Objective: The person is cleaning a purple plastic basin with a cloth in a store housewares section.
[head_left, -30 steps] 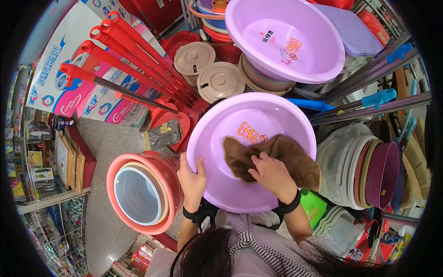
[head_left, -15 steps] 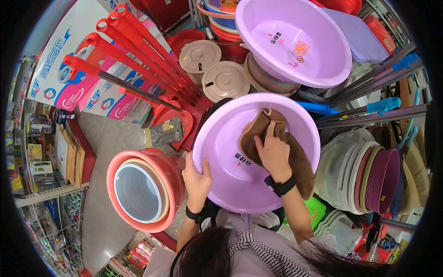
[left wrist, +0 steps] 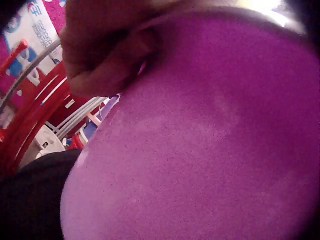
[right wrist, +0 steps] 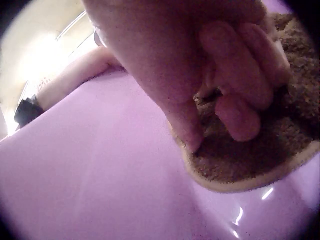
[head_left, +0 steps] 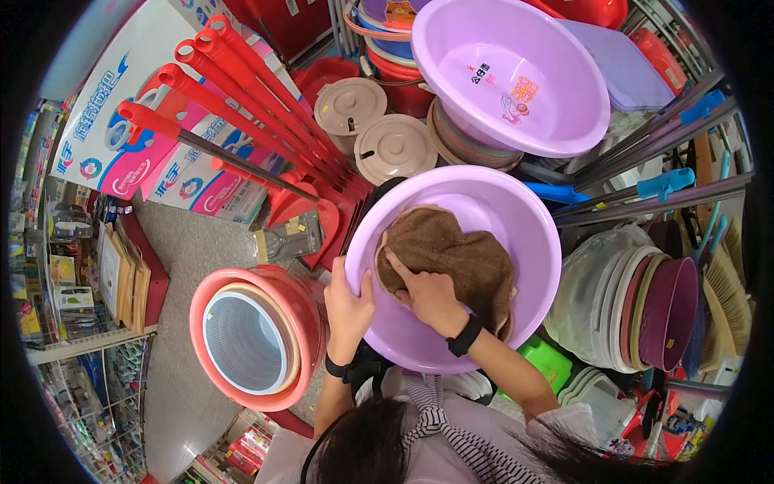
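A round light-purple basin (head_left: pixel 538 242) is held in front of the person's body. The left hand (head_left: pixel 348 310) grips its left rim, thumb on the inner side. In the left wrist view, bent fingers of the left hand (left wrist: pixel 102 55) lie at the edge of the basin (left wrist: pixel 190 150). A brown cloth (head_left: pixel 451 246) lies spread inside the basin. On its left part rests the right hand (head_left: pixel 433 298), index finger extended. The right wrist view has the right hand's (right wrist: pixel 195 65) thumb and loosely bent fingers against the cloth (right wrist: pixel 230 167), near its pale hem.
Another purple basin (head_left: pixel 564 97) sits on stacked goods at the back. Red-handled tools (head_left: pixel 242 105) lean at the left, above nested pink and blue tubs (head_left: pixel 210 375). Stacked bins (head_left: pixel 669 315) and grey poles (head_left: pixel 645 211) stand at the right; shelves (head_left: pixel 89 347) line the far left.
The right hand has moved left across the basin, and the cloth now lies further left and more spread, off the right rim. The left hand still grips the rim.
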Motion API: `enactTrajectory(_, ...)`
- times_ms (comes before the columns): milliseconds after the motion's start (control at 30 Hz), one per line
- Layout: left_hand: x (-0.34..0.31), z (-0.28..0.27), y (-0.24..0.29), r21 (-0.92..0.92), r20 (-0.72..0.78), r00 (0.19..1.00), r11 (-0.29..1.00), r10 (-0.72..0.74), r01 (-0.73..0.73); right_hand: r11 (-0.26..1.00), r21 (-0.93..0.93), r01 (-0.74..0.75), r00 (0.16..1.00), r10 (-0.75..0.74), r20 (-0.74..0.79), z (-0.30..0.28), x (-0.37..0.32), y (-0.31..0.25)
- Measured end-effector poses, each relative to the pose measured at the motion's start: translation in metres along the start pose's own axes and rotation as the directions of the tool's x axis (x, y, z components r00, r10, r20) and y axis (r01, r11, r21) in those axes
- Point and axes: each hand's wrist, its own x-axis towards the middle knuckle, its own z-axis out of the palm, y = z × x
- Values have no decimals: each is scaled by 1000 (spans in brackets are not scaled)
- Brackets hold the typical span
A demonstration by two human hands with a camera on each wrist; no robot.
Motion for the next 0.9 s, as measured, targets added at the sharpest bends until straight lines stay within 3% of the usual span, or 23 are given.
enactTrajectory(133, -1, 1, 2, 2, -13, 1000, 1000, -9, 9, 999, -39, -23, 999, 21, -33, -17, 2, 6)
enactTrajectory(200, -3, 1, 2, -8, -11, 1000, 1000, -12, 12, 980, -91, -178, 974, 162, -158, -23, 7, 9)
enactTrajectory(233, -4, 2, 2, -15, -15, 1000, 1000, -15, 15, 979, -94, -181, 974, 165, -158, -29, 9, 15)
enactTrajectory(300, -6, 2, 1, -12, -10, 1000, 1000, -15, 15, 915, -151, -375, 905, 326, -272, -44, 10, 33)
enactTrajectory(367, -6, 1, 2, -11, -4, 1000, 1000, -15, 15, 875, -211, -436, 891, 386, -238, -55, 4, 52)
enactTrajectory(433, -4, -1, 6, -53, 45, 994, 993, -101, 104, 874, -216, -436, 887, 376, -269, -56, -8, 63)
enactTrajectory(500, -2, 0, 5, -44, 47, 995, 995, -84, 86, 831, -442, -337, 930, 366, -21, -50, -14, 72)
enactTrajectory(533, -2, 0, 5, -29, 46, 997, 997, -68, 70, 828, -445, -341, 929, 370, -24, -46, -20, 74)
enactTrajectory(633, -1, 1, 4, -37, 54, 996, 997, -65, 67, 878, -423, -223, 945, 302, 128, -44, -36, 55)
enactTrajectory(700, -1, 2, 0, -25, 45, 999, 999, -19, 20, 894, -417, -162, 909, 300, 290, -34, -38, 44)
enactTrajectory(833, 0, -2, 2, 39, 58, 998, 999, 12, -15, 973, -224, 58, 947, 18, 322, -2, -46, 30)
enactTrajectory(900, -1, -2, -2, 29, 50, 998, 999, 36, -38, 977, -198, 84, 918, 1, 396, 12, -40, 21)
